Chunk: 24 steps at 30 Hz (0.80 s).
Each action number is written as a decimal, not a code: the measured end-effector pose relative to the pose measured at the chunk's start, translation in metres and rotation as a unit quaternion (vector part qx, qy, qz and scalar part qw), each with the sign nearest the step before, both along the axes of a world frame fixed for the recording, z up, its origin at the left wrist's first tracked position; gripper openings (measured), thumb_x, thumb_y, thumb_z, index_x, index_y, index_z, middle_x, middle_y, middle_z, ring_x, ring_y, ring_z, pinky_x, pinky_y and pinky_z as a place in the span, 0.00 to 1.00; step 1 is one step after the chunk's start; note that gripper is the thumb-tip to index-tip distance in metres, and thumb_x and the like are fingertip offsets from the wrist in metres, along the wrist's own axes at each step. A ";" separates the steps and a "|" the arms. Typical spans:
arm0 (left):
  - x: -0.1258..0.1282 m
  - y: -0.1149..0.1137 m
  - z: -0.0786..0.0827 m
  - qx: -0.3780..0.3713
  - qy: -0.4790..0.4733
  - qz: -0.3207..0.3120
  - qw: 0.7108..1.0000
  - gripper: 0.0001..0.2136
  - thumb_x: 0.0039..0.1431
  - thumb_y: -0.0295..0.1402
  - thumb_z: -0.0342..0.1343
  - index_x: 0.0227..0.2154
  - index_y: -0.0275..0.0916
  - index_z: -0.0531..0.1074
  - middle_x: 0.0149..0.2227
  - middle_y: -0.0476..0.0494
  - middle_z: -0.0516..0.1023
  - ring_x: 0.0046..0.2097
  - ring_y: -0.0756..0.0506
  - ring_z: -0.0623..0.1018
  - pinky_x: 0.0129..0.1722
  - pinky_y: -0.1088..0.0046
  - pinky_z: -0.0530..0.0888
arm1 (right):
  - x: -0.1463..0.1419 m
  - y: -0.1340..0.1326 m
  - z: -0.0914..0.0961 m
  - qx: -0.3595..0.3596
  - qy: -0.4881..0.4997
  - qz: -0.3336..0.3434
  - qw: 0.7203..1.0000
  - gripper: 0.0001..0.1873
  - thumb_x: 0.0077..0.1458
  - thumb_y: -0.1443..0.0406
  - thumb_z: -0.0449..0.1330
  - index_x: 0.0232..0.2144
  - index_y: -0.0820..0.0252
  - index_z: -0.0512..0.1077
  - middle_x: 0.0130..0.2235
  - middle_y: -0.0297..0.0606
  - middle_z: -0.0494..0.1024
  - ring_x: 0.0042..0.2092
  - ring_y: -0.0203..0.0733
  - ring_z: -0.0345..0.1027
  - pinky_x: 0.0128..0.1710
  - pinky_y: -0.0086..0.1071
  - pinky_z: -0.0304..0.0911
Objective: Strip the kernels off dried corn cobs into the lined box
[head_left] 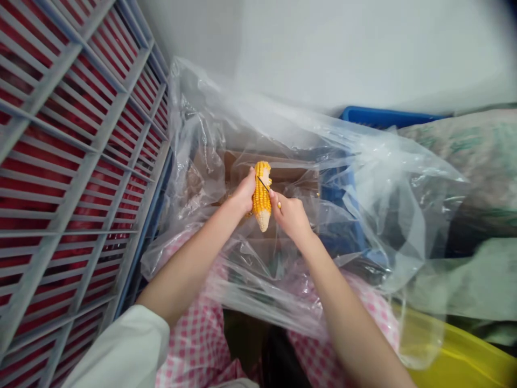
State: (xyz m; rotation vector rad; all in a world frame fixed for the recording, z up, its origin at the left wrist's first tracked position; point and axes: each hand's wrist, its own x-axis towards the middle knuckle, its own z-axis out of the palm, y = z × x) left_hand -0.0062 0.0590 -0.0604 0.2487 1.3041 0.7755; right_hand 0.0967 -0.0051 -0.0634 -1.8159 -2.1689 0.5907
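My left hand [243,192] is wrapped round a yellow corn cob [262,198] and holds it upright over a clear plastic bag [355,183]. The cob's top end has some kernels gone. My right hand [290,214] is closed on a thin dark pointed tool [264,184] whose tip rests against the cob's right side. A loose kernel [279,205] shows by my right fingers.
A grey slatted crate stack [72,161] with red contents stands at the left. A blue crate [379,117] sits behind the bag, a yellow bin [464,361] at lower right, greenish sacks [464,156] at right. A pink checked apron [202,334] covers my lap.
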 end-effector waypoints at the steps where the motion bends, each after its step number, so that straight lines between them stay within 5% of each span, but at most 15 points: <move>1: -0.001 0.001 0.001 -0.018 -0.017 -0.006 1.000 0.22 0.58 0.51 0.37 0.26 0.39 0.67 0.20 0.47 0.67 0.24 0.48 0.72 0.27 0.71 0.69 | 0.002 0.001 0.001 -0.002 0.031 -0.003 1.000 0.25 0.62 0.59 0.36 0.30 0.61 0.71 0.25 0.40 0.74 0.25 0.38 0.66 0.25 0.29 0.45; 7: 0.000 -0.002 0.011 0.113 -0.012 0.069 0.991 0.21 0.56 0.52 0.40 0.31 0.39 0.67 0.22 0.50 0.69 0.24 0.50 0.73 0.27 0.74 0.71 | 0.004 -0.008 0.021 -0.032 0.165 -0.115 0.979 0.27 0.60 0.53 0.36 0.17 0.58 0.60 0.19 0.34 0.67 0.22 0.34 0.57 0.23 0.27 0.45; 12: 0.003 -0.006 0.019 0.245 0.091 0.130 0.956 0.20 0.54 0.53 0.44 0.36 0.40 0.61 0.26 0.51 0.71 0.23 0.53 0.72 0.26 0.77 0.70 | -0.001 -0.016 0.033 -0.064 0.165 -0.117 0.977 0.26 0.60 0.53 0.37 0.15 0.58 0.55 0.17 0.33 0.64 0.21 0.34 0.54 0.23 0.28 0.43; 24: 0.008 -0.008 0.020 0.273 0.162 0.125 0.940 0.18 0.57 0.52 0.38 0.34 0.41 0.58 0.27 0.49 0.71 0.24 0.53 0.71 0.25 0.77 0.68 | -0.002 -0.021 0.040 -0.065 0.081 -0.095 0.990 0.27 0.61 0.55 0.35 0.20 0.59 0.64 0.21 0.37 0.71 0.23 0.36 0.60 0.24 0.28 0.45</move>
